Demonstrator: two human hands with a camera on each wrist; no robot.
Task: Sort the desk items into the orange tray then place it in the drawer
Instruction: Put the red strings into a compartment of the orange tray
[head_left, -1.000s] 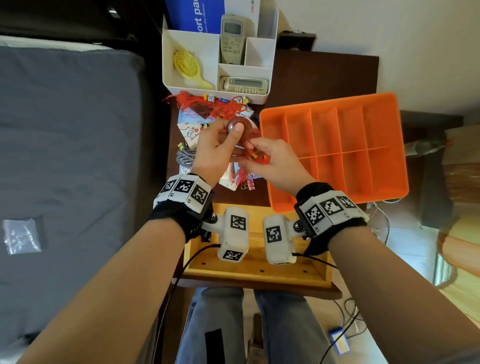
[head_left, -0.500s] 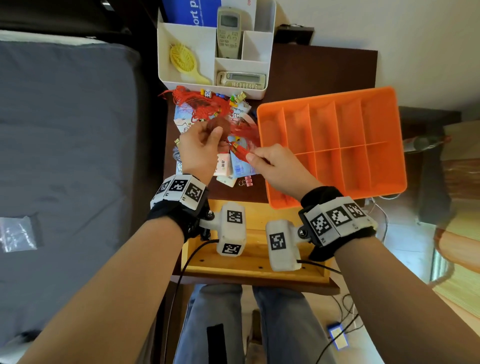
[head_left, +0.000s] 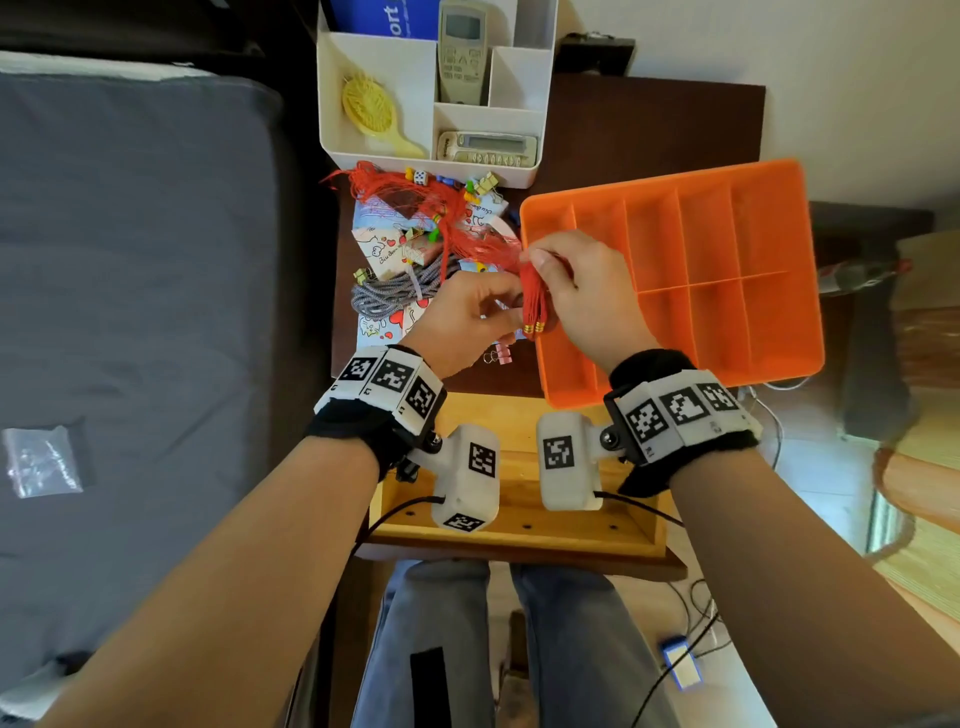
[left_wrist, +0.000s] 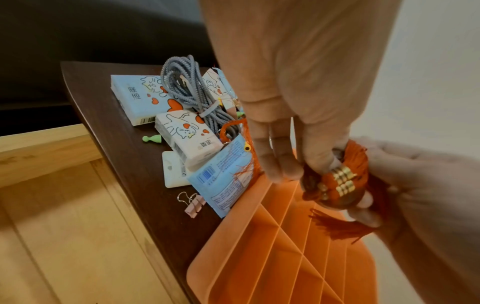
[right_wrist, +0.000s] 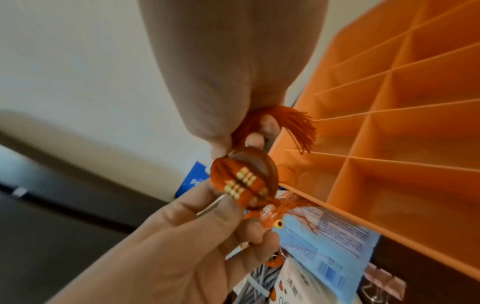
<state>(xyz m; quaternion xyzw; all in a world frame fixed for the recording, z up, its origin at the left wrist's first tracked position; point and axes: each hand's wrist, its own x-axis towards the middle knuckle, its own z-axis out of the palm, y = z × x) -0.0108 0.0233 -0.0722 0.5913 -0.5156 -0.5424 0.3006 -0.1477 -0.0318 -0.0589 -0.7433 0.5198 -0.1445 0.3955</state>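
Over the near-left corner of the orange tray (head_left: 748, 218), both the right hand (head_left: 587, 296) and left hand (head_left: 462, 322) pinch a red tassel bundle (head_left: 535, 306), its gold-banded ends pointing toward the person; every visible tray compartment is bare

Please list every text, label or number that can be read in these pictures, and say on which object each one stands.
"ort": white letters, cut off, on the blue box.
"Biu Biu": on a white cat-print tissue pack, only partly legible.
Chinese characters, barcodes, remote control buttons: too small or blurred.
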